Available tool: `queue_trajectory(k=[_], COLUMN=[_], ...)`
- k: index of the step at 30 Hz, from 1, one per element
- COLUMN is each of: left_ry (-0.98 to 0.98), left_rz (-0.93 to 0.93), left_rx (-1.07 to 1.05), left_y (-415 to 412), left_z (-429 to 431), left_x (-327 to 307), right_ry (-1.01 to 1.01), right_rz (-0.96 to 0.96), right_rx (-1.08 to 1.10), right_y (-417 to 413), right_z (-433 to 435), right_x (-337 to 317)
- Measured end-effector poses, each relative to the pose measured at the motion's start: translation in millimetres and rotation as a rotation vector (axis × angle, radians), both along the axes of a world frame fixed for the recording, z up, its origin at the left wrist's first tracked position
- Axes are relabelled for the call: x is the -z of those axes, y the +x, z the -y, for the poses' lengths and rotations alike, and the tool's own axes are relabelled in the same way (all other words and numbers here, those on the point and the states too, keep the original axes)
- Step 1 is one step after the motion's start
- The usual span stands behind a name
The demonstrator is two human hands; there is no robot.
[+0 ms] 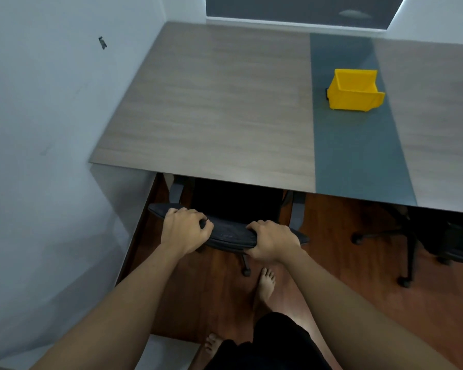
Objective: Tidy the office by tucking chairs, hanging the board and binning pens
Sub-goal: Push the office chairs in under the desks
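Observation:
A black office chair (231, 231) stands at the near edge of the wood-grain desk (211, 102), with its seat under the desktop and its backrest top just outside the edge. My left hand (183, 229) grips the left part of the backrest top. My right hand (274, 240) grips the right part, fingers curled over the rim. A yellow plastic bin (354, 89) sits on the dark strip of the desk, far right of my hands. No pens or board show.
A white wall (51, 129) runs close along the left side of the desk. A second black chair (439, 236) with wheeled legs stands under the desk at the right. My bare feet (266, 285) stand on the red-brown floor behind the chair.

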State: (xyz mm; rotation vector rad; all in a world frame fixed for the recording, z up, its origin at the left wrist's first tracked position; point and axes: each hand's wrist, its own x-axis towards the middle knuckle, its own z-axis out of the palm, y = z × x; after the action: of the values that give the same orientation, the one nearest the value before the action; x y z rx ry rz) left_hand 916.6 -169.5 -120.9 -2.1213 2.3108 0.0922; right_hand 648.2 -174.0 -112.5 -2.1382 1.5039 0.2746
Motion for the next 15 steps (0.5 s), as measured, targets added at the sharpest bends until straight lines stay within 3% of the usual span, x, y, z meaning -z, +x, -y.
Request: queue_trajectory(k=[15], left_ry=[0.028], left_rz=[-0.041], left_rx=[-0.053], left_y=[-3.8], left_z=[108.0], left_x=[5.7], right_ry=[-0.001], right_rz=[-0.002], right_rx=[-0.04], right_y=[-7.1], right_z=[116.8], right_x=[4.5])
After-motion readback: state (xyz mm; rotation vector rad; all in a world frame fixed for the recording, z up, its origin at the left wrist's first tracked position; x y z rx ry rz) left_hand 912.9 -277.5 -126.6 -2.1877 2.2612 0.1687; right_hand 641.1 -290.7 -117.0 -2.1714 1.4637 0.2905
